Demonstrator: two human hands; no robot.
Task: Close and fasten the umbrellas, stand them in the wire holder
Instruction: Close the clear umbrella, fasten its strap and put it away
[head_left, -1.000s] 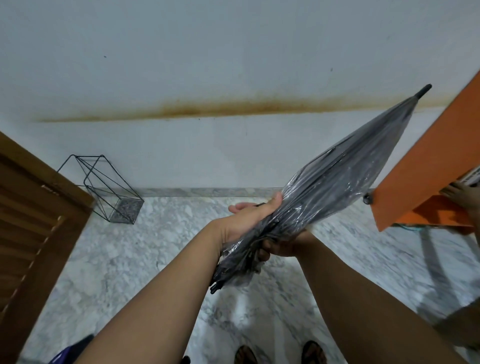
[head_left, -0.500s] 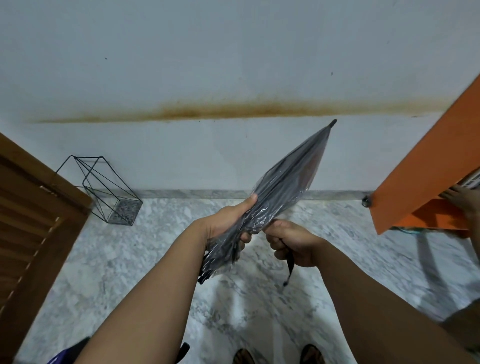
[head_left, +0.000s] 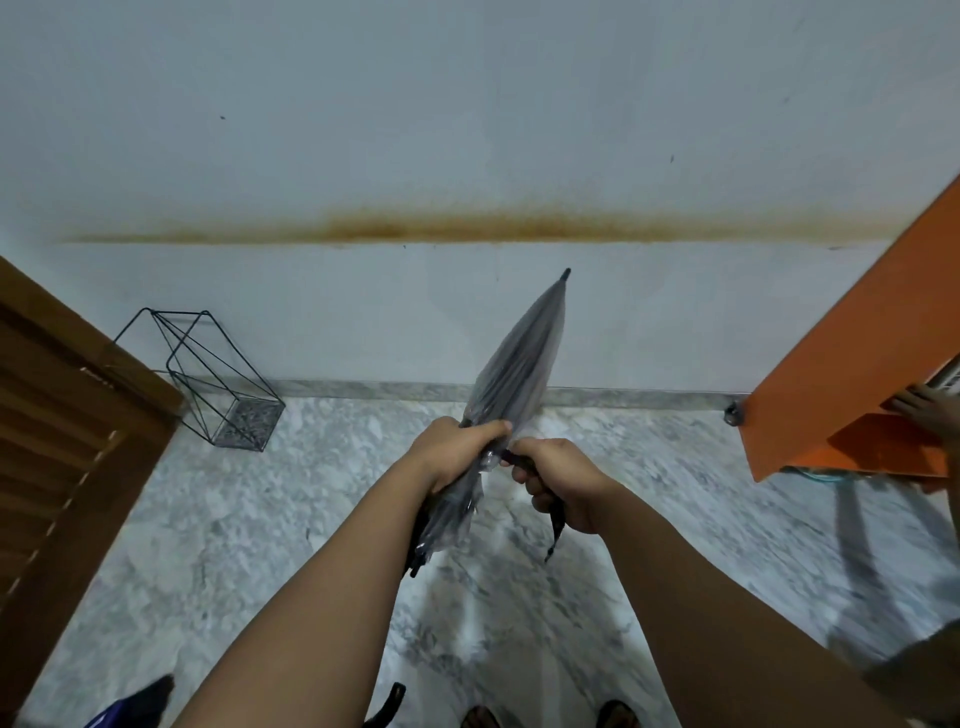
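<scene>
Nearest me, two forearms reach out, and I count two hands of mine on one clear umbrella (head_left: 511, 364). My left hand (head_left: 451, 452) wraps round the gathered canopy near its middle, fingers curled tight, thumb laid along the top. My right hand (head_left: 558, 486) sits just beside it, fingers curled and pinching the dark fastening strap (head_left: 556, 530), whose loose end dangles below the fist. The umbrella is folded, held in the air above the marble floor (head_left: 208, 545), its black tip pointing up and away towards the wall (head_left: 467, 130). Compared with half a second back, it stands steeper now, tip swung left, and my hands have drawn closer together. Further out, one wire holder (head_left: 208, 384) stands on the floor at the left against the wall, beside a wooden louvred door (head_left: 62, 415); nothing stands in it. At the far right, one orange umbrella (head_left: 857, 353), with another person's hand (head_left: 930, 415) on it.
</scene>
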